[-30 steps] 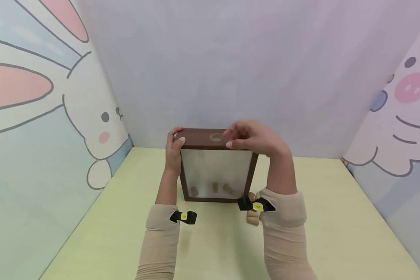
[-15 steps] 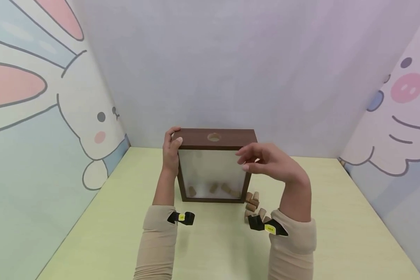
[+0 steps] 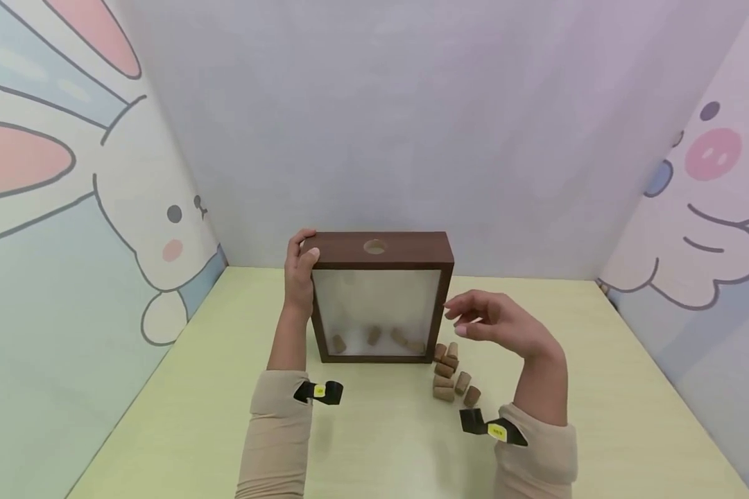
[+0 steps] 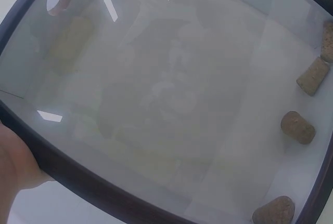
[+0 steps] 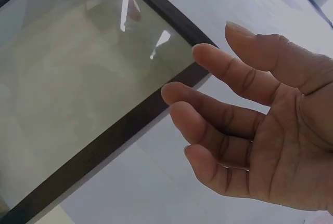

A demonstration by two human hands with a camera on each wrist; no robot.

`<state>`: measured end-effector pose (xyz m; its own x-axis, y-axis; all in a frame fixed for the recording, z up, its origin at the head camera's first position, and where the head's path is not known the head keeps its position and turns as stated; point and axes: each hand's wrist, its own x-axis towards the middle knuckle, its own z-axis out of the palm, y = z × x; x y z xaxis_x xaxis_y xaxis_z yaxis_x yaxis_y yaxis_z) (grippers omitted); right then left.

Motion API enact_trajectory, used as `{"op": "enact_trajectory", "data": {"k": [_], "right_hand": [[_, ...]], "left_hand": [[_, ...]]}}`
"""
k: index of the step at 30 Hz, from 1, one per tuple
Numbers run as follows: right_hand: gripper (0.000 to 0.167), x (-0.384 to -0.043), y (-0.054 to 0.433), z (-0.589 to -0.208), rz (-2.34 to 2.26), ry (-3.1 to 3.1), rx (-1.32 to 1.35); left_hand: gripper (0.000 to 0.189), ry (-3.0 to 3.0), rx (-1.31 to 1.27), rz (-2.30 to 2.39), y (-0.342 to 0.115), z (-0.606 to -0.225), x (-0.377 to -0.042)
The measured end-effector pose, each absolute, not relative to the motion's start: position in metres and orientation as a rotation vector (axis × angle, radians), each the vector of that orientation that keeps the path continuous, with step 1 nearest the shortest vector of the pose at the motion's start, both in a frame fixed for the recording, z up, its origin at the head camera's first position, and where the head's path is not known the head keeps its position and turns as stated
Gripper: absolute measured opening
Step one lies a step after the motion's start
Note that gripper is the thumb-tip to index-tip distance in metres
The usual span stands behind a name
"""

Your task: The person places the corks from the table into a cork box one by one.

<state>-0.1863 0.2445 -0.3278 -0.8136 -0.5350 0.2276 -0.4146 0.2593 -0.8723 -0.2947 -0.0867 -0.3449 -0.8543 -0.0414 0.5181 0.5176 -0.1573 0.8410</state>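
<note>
Left hand [image 3: 299, 274]: grips box [image 3: 406, 251], left side
Right hand [image 3: 498, 321]: fingers loosely curled, right of box
Corks [image 3: 444, 394]: inside, and right of box

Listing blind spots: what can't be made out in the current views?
- Left wrist: much of left hand, cut off by left edge.
- Left wrist: part of uppermost cork, cut off by right edge.
- Right wrist: part of box, cut off by left edge.
- Head: print on right-wrist yellow label, too small.

Head camera looks down; wrist cameras (closer) share the box [image 3: 377, 301].
</note>
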Motion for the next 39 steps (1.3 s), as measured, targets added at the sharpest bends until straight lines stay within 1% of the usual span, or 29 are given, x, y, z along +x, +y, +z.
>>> {"op": "enact_trajectory", "data": {"k": [10, 17, 24, 30, 39], "right_hand": [[0.034, -0.178, 0.264, -0.36, -1.652, 2.399, -0.757], [0.036, -0.175, 0.28, -0.385, -1.653, 2.417, -0.593], [0.041, -0.172, 0.293, -0.404, -1.638, 2.378, -0.527], [0.04, -0.169, 0.297, -0.424, -1.608, 2.311, -0.42], [0.042, -0.169, 0.295, -0.456, -1.541, 2.231, -0.226]], "left_hand": [[0.05, -1.732, -0.553, -2.066, -0.087, -0.345, -0.295], [0.051, -1.74, -0.549, -2.064, -0.087, -0.346, -0.296], [0.05, -1.729, -0.577, -2.067, -0.086, -0.345, -0.295], [0.051, -1.726, -0.574, -2.074, -0.085, -0.346, -0.295], [0.05, -1.72, -0.56, -2.078, -0.085, -0.345, -0.297]]}}
